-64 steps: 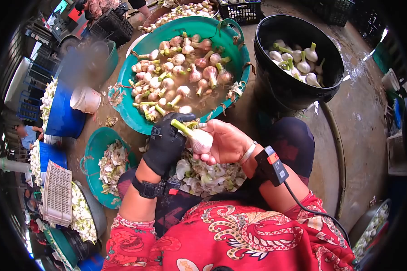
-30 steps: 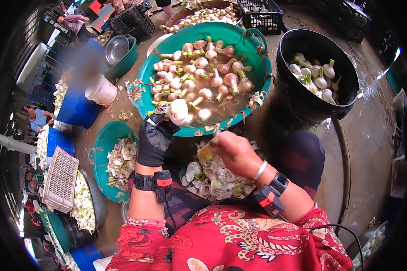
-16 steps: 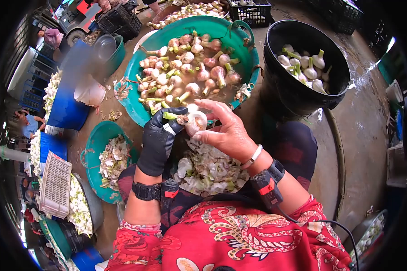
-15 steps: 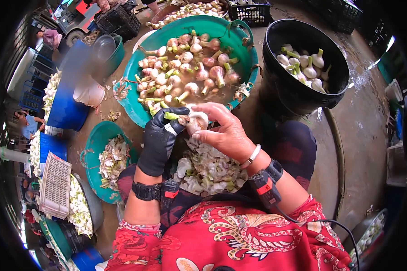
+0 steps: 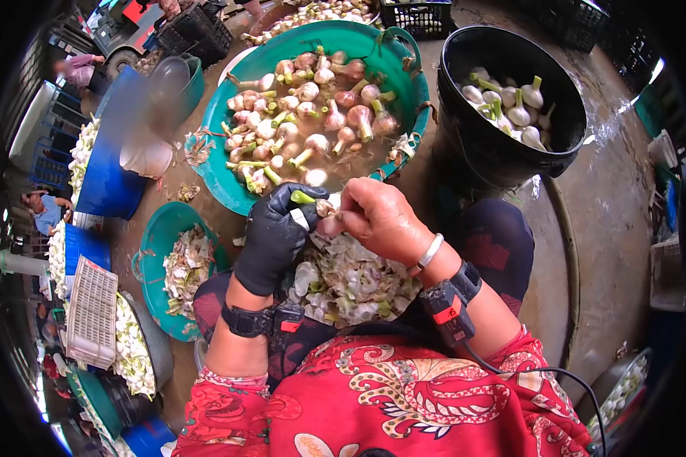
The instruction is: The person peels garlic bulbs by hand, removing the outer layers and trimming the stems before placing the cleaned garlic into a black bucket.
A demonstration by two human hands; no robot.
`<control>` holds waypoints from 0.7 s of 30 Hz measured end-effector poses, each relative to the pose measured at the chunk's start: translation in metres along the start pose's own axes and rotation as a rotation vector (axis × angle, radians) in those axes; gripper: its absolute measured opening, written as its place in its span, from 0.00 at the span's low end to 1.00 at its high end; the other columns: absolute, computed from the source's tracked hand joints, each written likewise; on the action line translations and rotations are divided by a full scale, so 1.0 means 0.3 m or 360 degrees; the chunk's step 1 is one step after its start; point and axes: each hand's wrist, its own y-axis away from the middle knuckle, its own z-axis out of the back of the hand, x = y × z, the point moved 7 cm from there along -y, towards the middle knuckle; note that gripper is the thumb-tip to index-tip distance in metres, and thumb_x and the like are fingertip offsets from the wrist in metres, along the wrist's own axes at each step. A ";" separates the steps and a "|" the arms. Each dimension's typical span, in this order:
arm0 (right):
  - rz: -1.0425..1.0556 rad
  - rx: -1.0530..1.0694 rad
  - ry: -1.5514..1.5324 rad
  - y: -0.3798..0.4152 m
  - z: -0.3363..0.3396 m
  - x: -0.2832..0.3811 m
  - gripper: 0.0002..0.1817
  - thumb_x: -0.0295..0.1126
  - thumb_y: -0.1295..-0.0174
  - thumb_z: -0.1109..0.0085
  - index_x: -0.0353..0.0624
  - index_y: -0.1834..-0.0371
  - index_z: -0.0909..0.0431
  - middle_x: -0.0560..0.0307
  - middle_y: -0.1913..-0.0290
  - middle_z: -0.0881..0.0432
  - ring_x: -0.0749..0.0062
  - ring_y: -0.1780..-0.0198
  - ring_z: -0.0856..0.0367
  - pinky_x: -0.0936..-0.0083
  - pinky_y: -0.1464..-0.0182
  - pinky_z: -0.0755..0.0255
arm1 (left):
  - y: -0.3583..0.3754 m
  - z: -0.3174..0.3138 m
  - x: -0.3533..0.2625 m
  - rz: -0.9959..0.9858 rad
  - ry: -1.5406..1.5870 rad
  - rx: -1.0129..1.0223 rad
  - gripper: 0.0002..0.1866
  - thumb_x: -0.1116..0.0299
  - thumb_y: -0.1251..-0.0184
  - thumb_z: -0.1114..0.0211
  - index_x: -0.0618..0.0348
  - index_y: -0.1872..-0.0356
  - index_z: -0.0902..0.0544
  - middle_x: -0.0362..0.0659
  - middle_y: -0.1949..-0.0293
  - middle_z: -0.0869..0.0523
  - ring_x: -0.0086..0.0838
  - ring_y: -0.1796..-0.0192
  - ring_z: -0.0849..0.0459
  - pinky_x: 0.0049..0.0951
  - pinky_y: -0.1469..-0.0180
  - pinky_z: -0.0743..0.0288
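My left hand (image 5: 270, 236), in a black glove, is closed round a garlic bulb (image 5: 326, 211) whose cut green stem points up and left. Bare and wearing a bracelet, my right hand (image 5: 385, 221) pinches the bulb's outer skin from the right side. Below both hands lies a heap of peeled garlic skins (image 5: 358, 282). Beyond them, a green tub (image 5: 225, 171) holds murky water and many garlic bulbs with reddish skins. White, cleaned bulbs (image 5: 518, 114) lie inside a black bucket (image 5: 465, 152) at the right.
A smaller green basin (image 5: 154, 266) with skins stands at the left. Farther left are a blue tub (image 5: 110, 183), a pale plastic crate (image 5: 91, 312) and containers of white garlic. Two people (image 5: 46, 209) (image 5: 80, 70) are at the far left. A hose (image 5: 568, 251) runs along the wet floor at right.
My right hand's fingers have closed in on the bulb, pinching at its skin. The bulb sits more hidden between my hands, and the view has shifted slightly.
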 end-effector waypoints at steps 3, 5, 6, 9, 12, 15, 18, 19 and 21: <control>0.0125 0.0033 0.0205 0.030 -0.036 0.032 0.05 0.27 0.52 0.44 0.39 0.74 0.28 0.43 0.70 0.23 0.43 0.65 0.23 0.55 0.61 0.29 | -0.004 0.061 0.036 0.0130 0.0392 -0.0188 0.09 0.70 0.34 0.36 0.62 0.56 0.19 0.39 0.61 0.15 0.21 0.61 0.18 0.23 0.55 0.24; 0.0221 0.0089 0.0223 0.080 -0.086 0.030 0.05 0.24 0.54 0.44 0.38 0.77 0.30 0.44 0.74 0.25 0.44 0.69 0.24 0.56 0.66 0.29 | -0.015 0.115 0.056 0.0139 0.0571 -0.0205 0.11 0.66 0.33 0.37 0.61 0.54 0.19 0.38 0.59 0.15 0.25 0.56 0.17 0.28 0.52 0.22; 0.0065 0.0290 0.0394 0.094 -0.105 -0.003 0.05 0.27 0.54 0.43 0.38 0.75 0.28 0.43 0.72 0.23 0.44 0.66 0.23 0.55 0.63 0.28 | -0.016 0.127 0.041 0.0070 0.0695 -0.0219 0.12 0.65 0.33 0.37 0.60 0.53 0.20 0.39 0.57 0.16 0.28 0.53 0.17 0.31 0.50 0.22; -0.0393 0.0867 0.0844 0.116 -0.140 -0.114 0.08 0.28 0.53 0.43 0.36 0.71 0.22 0.39 0.71 0.18 0.43 0.64 0.19 0.56 0.57 0.23 | -0.014 0.137 0.062 0.0206 0.1346 -0.0196 0.13 0.63 0.33 0.38 0.57 0.52 0.21 0.42 0.50 0.17 0.35 0.46 0.20 0.40 0.43 0.24; -0.0407 0.0736 0.0357 0.110 -0.121 -0.080 0.15 0.27 0.49 0.39 0.38 0.57 0.23 0.44 0.65 0.16 0.50 0.65 0.17 0.62 0.60 0.22 | 0.004 0.103 0.054 0.0225 0.1614 0.0014 0.13 0.68 0.34 0.39 0.58 0.49 0.22 0.45 0.48 0.19 0.36 0.45 0.20 0.41 0.41 0.26; -0.0891 0.0509 -0.1332 0.083 -0.099 -0.010 0.34 0.33 0.42 0.34 0.46 0.34 0.41 0.53 0.51 0.22 0.71 0.64 0.19 0.79 0.68 0.24 | 0.043 0.054 0.073 -0.0001 0.0857 0.0075 0.12 0.70 0.31 0.44 0.62 0.50 0.23 0.46 0.54 0.18 0.34 0.52 0.17 0.37 0.50 0.19; -0.0898 0.0341 -0.1861 0.072 -0.112 -0.051 0.30 0.30 0.43 0.36 0.46 0.38 0.37 0.52 0.57 0.21 0.71 0.67 0.19 0.82 0.73 0.27 | 0.038 0.081 0.004 -0.0065 0.0573 -0.0053 0.10 0.73 0.33 0.43 0.61 0.52 0.23 0.45 0.57 0.17 0.31 0.56 0.17 0.34 0.55 0.18; -0.0929 0.0326 -0.1904 0.072 -0.083 -0.064 0.28 0.29 0.43 0.37 0.47 0.39 0.37 0.52 0.58 0.22 0.71 0.68 0.19 0.83 0.75 0.28 | 0.028 0.126 0.018 0.0068 0.1157 -0.0103 0.09 0.73 0.33 0.43 0.61 0.53 0.23 0.45 0.57 0.17 0.31 0.56 0.17 0.32 0.56 0.18; -0.0767 -0.0023 -0.2387 0.036 0.060 -0.080 0.24 0.34 0.40 0.41 0.43 0.41 0.35 0.46 0.57 0.21 0.67 0.67 0.19 0.82 0.74 0.26 | 0.021 0.270 -0.015 -0.0010 0.0906 -0.0291 0.13 0.70 0.35 0.39 0.63 0.51 0.21 0.43 0.61 0.17 0.28 0.61 0.17 0.30 0.54 0.21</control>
